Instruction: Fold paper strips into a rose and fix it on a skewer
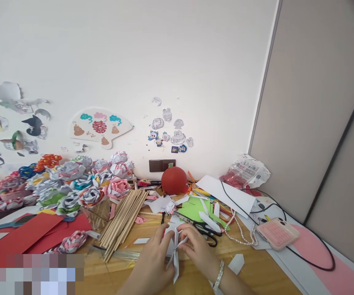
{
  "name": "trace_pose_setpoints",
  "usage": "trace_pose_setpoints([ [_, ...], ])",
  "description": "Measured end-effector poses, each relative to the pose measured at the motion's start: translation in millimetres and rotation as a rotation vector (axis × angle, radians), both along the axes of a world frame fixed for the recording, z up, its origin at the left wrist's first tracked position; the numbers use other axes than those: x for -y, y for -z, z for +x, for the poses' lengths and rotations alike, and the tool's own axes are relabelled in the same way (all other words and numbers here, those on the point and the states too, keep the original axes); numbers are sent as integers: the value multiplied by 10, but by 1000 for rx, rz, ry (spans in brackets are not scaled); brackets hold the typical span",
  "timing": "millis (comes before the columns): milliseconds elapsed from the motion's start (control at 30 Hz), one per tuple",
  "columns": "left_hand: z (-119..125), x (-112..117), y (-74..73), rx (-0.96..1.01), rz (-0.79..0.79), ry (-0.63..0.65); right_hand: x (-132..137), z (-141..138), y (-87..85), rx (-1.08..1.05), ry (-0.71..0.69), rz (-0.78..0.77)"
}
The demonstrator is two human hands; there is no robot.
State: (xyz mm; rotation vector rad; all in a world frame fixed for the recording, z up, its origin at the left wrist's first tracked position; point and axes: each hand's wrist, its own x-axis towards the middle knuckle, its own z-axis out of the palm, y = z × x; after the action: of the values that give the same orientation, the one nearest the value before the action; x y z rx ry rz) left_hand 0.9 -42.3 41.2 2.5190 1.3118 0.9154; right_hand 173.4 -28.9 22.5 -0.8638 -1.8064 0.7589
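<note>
Both my hands meet low in the middle of the view over a wooden table. My left hand and my right hand pinch a folded white paper piece between them; its pointed end hangs down toward me. A bracelet circles my right wrist. Black-handled scissors lie just behind my right hand. A bundle of wooden sticks lies to the left of my left hand.
Many folded paper flowers pile at the back left, red paper sheets in front of them. A red ball sits by the wall. Green and white paper scraps, a bead string, a pink phone with a black cable lie right.
</note>
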Motion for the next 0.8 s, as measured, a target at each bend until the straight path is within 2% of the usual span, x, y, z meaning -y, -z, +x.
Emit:
trace_pose_setpoints([
  [133, 43, -26, -12, -111, 291, 25, -8, -29, 91, -68, 6, -39],
  [233, 51, -69, 22, -188, 372, 23, -23, -1, 73, 8, 110, 87],
  [333, 47, -103, 81, -285, 425, -14, -29, 40, 7, 222, 186, 279],
  [400, 38, -133, 130, -320, 447, -21, -21, 51, -24, 379, 191, 342],
  [600, -9, -260, 263, -377, 469, -25, 30, 10, -42, 577, 225, 314],
  [800, -39, -273, 263, -442, 429, -12, 111, -58, -100, 619, 269, 321],
])
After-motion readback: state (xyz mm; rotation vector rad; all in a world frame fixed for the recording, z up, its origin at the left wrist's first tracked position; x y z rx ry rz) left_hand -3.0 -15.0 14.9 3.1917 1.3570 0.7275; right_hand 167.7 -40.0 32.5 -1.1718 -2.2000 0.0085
